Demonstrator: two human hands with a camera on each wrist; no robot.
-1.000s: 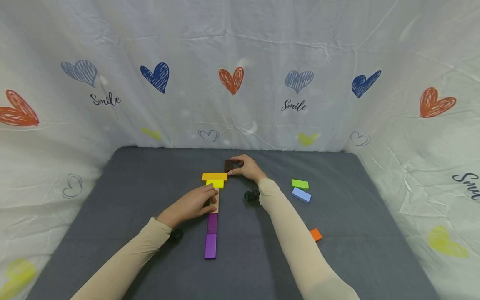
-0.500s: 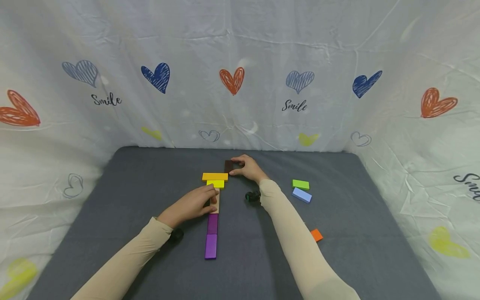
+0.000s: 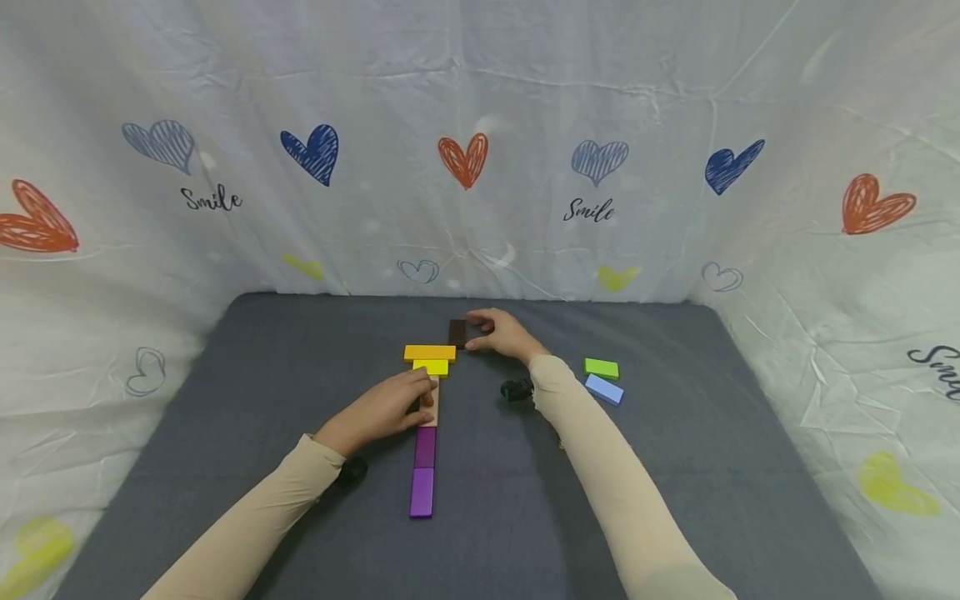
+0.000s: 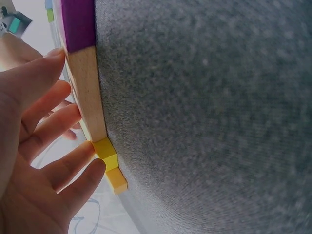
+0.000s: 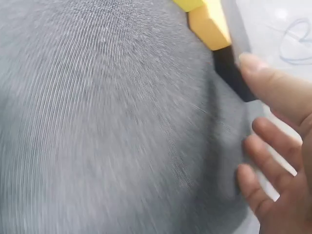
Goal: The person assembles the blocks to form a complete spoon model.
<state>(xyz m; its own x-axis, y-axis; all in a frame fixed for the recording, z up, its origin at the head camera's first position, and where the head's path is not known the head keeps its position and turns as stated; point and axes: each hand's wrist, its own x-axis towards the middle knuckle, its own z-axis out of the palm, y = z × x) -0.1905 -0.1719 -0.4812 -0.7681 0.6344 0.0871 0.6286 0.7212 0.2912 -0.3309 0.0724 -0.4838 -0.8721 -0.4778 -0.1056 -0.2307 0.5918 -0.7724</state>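
Note:
Blocks lie end to end on the grey tabletop: a purple block (image 3: 422, 492), a darker purple block (image 3: 425, 447), a bare wooden block (image 4: 87, 92) and a yellow block (image 3: 431, 367). Across the far end sits an orange-yellow block (image 3: 430, 353), with a dark brown block (image 3: 457, 333) at its right corner. My left hand (image 3: 384, 406) rests over the wooden block, its fingers spread loosely along the row in the left wrist view. Beside the dark brown block is my right hand (image 3: 508, 334), thumb and fingers parted, the thumb tip right at the block's edge.
To the right lie a green block (image 3: 602, 368) and a light blue block (image 3: 603, 389). My right sleeve (image 3: 607, 467) covers nearly all of an orange block. A white curtain (image 3: 510, 92) printed with hearts hangs behind the table's far edge.
My right hand has let go of the dark brown block and drawn slightly right, its sleeve now hiding the orange block. My left hand has stayed in place.

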